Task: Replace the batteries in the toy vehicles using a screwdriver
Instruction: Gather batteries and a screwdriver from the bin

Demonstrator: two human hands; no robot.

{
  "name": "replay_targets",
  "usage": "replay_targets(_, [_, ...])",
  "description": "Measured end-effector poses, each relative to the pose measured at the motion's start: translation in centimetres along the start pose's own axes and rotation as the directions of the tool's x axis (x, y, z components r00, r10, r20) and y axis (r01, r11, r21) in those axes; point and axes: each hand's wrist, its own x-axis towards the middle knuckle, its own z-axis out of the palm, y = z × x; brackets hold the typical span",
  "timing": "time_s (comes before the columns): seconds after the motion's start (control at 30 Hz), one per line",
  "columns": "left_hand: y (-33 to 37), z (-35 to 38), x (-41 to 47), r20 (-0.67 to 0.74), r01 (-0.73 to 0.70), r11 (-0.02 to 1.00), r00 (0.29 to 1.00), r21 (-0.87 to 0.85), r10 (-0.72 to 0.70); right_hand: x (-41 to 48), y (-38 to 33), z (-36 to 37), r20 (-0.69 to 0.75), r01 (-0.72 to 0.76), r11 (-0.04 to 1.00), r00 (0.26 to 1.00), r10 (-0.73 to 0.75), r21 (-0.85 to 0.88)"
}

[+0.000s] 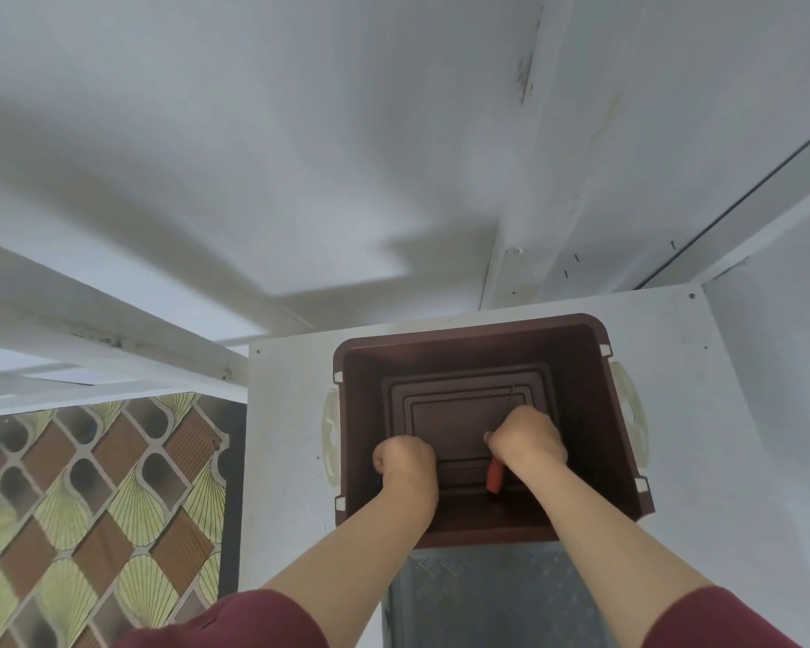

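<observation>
1. The left hand (405, 460) is down inside the maroon bin (581, 367), close to its left wall. Its fingers are curled under, and the knuckles hide whether they hold anything, so I cannot tell.
2. Just to its right, the right hand (527, 441) is wrapped round the screwdriver (495, 477). The red handle sticks out below the palm toward the person, and the thin shaft pokes out beyond the knuckles.
3. No toy vehicle or battery shows near either hand.
4. Judging by this, only the tool is secured. No cover is seen opened and no cell swapped, so the real work appears still ahead.
</observation>
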Motion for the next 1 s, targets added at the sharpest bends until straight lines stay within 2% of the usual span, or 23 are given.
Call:
replay_targets(0.13, [0.0,0.9,-0.8,-0.165,0.047,0.997,0.986,0.056,-0.037,-0.2,0.6,0.2,-0.026,0.040,0.998,0.999,-0.039,0.038])
replay_targets(0.3, [-0.1,1.8,-1.0,-0.248,0.031,0.994,0.969,0.105,-0.004,-0.8,0.9,0.0,-0.054,0.097,0.992,0.994,-0.092,0.087])
replay_targets(0.63, [-1.0,1.3,-1.3,-0.165,0.036,0.997,0.986,0.065,-0.025,-1.0,2.2,-0.3,-0.054,0.148,0.972,0.989,-0.140,0.182])
replay_targets(0.87, [-2.6,-0.4,-2.5,-0.005,-0.131,0.985,0.991,-0.115,0.132,-0.4,2.9,-0.1,-0.057,0.144,0.963,0.989,-0.134,0.227])
replay_targets(1.0, [-3.3,-1.2,-3.2,-0.076,-0.127,0.981,0.990,-0.143,0.117,0.1,3.1,-0.1,-0.068,0.150,0.940,0.988,-0.136,0.307])
